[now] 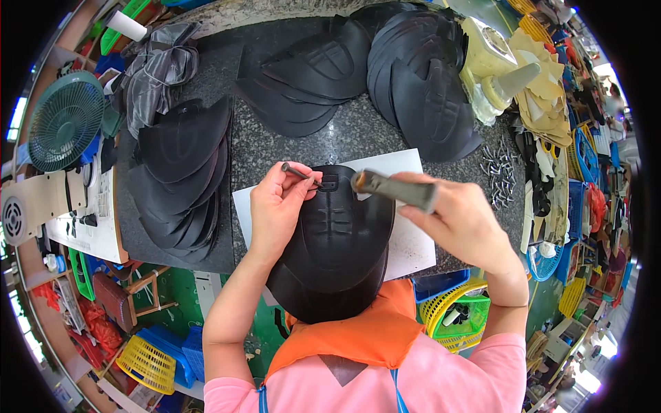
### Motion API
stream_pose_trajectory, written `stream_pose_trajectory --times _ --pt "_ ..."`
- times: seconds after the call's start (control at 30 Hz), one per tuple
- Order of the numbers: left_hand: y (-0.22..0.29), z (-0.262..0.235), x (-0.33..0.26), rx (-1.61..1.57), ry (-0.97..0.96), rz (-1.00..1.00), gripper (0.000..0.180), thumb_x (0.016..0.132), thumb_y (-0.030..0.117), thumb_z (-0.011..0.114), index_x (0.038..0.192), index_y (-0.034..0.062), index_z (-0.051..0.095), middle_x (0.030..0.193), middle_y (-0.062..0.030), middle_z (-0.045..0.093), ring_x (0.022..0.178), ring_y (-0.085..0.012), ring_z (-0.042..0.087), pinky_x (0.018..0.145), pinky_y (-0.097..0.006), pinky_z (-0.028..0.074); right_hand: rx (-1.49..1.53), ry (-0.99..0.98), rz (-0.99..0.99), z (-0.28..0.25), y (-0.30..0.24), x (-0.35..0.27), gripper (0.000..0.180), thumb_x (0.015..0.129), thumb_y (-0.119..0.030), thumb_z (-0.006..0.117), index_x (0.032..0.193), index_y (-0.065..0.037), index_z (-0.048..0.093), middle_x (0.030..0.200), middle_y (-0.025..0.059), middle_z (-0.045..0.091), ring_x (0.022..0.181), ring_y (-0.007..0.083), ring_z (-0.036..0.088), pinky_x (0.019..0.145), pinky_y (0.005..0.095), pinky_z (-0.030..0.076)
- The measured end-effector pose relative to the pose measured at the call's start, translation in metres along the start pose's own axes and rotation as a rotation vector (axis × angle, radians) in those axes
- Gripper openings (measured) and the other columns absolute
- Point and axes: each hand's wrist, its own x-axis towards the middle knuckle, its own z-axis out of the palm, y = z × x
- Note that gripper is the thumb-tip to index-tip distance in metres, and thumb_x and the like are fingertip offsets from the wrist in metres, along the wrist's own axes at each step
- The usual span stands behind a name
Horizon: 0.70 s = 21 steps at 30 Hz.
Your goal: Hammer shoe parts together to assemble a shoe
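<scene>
Black moulded panel (330, 265) is lying between your two hands, its long axis running from you toward the far edge of the speckled stone worktop (330, 141). Its near end is overhanging the near edge, above your orange apron (344, 351), while its far part is resting on a white board (413, 251). Your left hand (272, 210) is sitting nearer, at the panel's far left side, its thumb and fingers pinching a dark metal punch (296, 171) that is pointing at the embossed rectangle. Your right hand (458, 224) is wrapping round a blurred hammer (403, 191), which is hovering to the right of the punch; you are keeping the hands apart.

Below the near edge, a yellow basket (430, 316) is standing at the right. Loose metal pins (500, 175) are lying toward the right edge. One panel stack (182, 151) is filling the left side; a middle stack (313, 69) and a right stack (430, 110) are lying toward the far edge. Crumpled translucent sheets (162, 69) are covering the far left corner. Beyond the left edge, a green fan (67, 120) is facing upward.
</scene>
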Motion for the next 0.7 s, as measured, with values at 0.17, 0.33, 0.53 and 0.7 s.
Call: stream_pose_trajectory --times 0.17,0.33,0.53,0.7 --pt "0.000 -0.001 -0.003 0.246 -0.027 0.075 0.008 0.092 0.000 0.055 0.099 0.0003 0.059 0.096 -0.0094 0.069 0.087 -0.0138 0.065 0.075 -0.025 0.052 0.268 0.376 -0.184 -0.014 -0.017 0.002 0.027 0.085 -0.013 0.062 0.111 -0.010 0.066 0.085 0.0126 0.064 0.068 0.0251 0.061 0.067 0.0324 0.051" --pt "0.007 0.010 -0.010 0.760 -0.043 0.385 0.007 0.091 -0.002 0.055 0.097 -0.0003 0.058 0.090 -0.0073 0.068 0.082 -0.0137 0.065 0.071 -0.026 0.052 -0.054 0.002 -0.099 -0.007 -0.021 0.014 0.014 0.085 -0.008 0.065 0.097 -0.002 0.061 0.075 0.0123 0.057 0.059 0.0249 0.055 0.056 0.0308 0.045" --pt "-0.001 0.004 0.005 -0.110 -0.070 -0.037 0.006 0.094 0.002 0.052 0.099 0.0032 0.055 0.097 -0.0075 0.067 0.092 -0.0119 0.063 0.079 -0.024 0.052 0.041 0.163 -0.117 -0.013 -0.017 0.005 0.019 0.083 -0.007 0.066 0.101 -0.001 0.062 0.077 0.0109 0.059 0.057 0.0205 0.055 0.056 0.0309 0.045" --pt "-0.001 0.007 0.004 -0.018 -0.074 -0.049 0.007 0.094 0.002 0.053 0.100 0.0028 0.056 0.100 -0.0072 0.067 0.093 -0.0107 0.063 0.079 -0.025 0.052 0.219 0.373 -0.252 -0.019 -0.013 0.003 0.013 0.084 -0.010 0.067 0.093 -0.002 0.066 0.077 0.0124 0.063 0.062 0.0239 0.061 0.058 0.0313 0.048"
